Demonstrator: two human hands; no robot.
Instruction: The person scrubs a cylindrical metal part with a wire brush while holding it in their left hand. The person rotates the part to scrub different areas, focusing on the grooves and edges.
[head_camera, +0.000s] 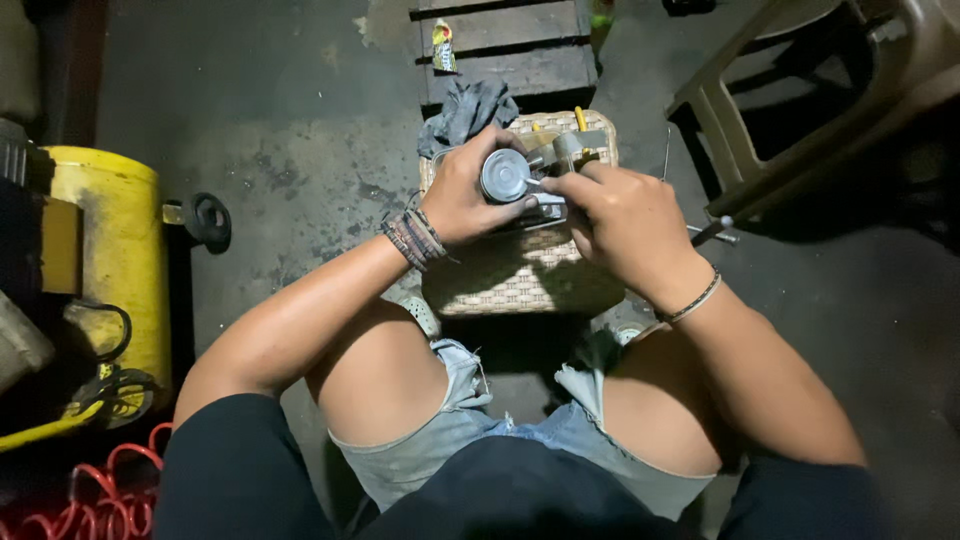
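Observation:
My left hand (462, 192) grips a grey metal engine part (508, 177) with a round cap, held above a woven rattan stool (520, 270). My right hand (620, 222) closes on the same part from the right, its fingers pressed against the cap's edge. More of the part, with a yellowish fitting (572, 145), shows behind my fingers. Both wrists wear bracelets. My bare knees and denim shorts sit below the stool.
A dark grey rag (465, 112) lies at the stool's back left edge. A wooden pallet (505, 45) lies beyond. A yellow air compressor tank (105, 250) and red coiled hose (90, 490) stand at left. A plastic chair (800, 110) stands at right, and a screwdriver (712, 232) lies on the concrete floor.

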